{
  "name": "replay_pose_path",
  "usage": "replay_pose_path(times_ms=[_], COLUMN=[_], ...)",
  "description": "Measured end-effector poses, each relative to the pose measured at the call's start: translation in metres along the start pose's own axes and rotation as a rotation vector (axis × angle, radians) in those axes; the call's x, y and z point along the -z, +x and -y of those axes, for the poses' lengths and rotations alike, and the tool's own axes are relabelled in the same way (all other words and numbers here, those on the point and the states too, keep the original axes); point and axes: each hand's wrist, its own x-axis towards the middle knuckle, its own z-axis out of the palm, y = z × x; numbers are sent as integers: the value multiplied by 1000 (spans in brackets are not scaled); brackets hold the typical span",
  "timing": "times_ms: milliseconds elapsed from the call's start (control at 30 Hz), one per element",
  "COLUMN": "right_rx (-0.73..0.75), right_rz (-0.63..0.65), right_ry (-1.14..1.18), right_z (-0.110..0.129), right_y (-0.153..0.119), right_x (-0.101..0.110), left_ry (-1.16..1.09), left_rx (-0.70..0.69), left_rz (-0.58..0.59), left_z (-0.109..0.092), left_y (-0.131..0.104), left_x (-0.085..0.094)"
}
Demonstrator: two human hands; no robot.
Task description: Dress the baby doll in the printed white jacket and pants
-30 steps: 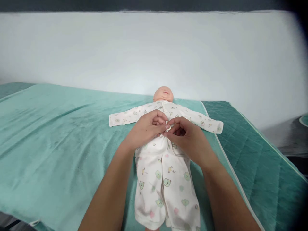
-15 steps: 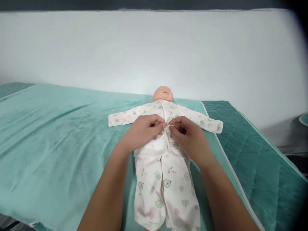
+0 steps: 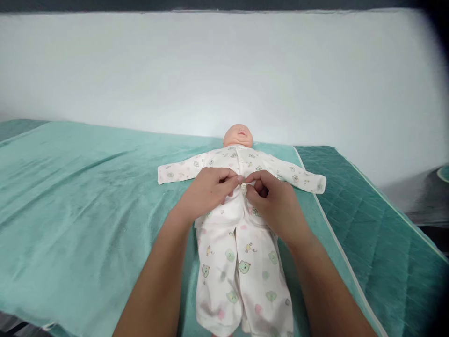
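A baby doll lies on its back on a teal towel, head toward the wall, arms spread. It wears a white shirt and white trousers printed with small green bears. My left hand pinches the left edge of the shirt front at the belly. My right hand pinches the right edge. Between my fingertips sits a small pale button. Both hands hide the lower part of the shirt.
The towel covers a bed with a darker green quilted cover showing at the right. A plain white wall stands just behind the doll's head. Grey floor lies beyond the bed's right edge.
Both hands have shifted slightly up the shirt front and drawn its two edges together at the button. The doll has barely moved.
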Motion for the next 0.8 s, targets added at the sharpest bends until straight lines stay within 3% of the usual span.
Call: replay_pose_path(times_ms=[233, 400, 533, 633, 733, 800], right_rx=[-7, -26, 18, 60, 87, 95], right_rz=[-3, -80, -282, -418, -455, -408], right_ry=[11, 186, 279, 282, 207, 170], right_z=[0, -4, -5, -10, -23, -33], right_y=[0, -1, -1, 1, 9, 13], right_x=[-1, -6, -9, -6, -2, -2], left_ry=[-10, -124, -241, -252, -125, 22], left_rx=[-2, -54, -133, -159, -131, -122], left_rz=[42, -62, -341, -571, -766, -835], left_z=[2, 2, 6, 20, 45, 63], left_y=[0, 1, 6, 15, 26, 30], left_x=[1, -1, -1, 2, 3, 2])
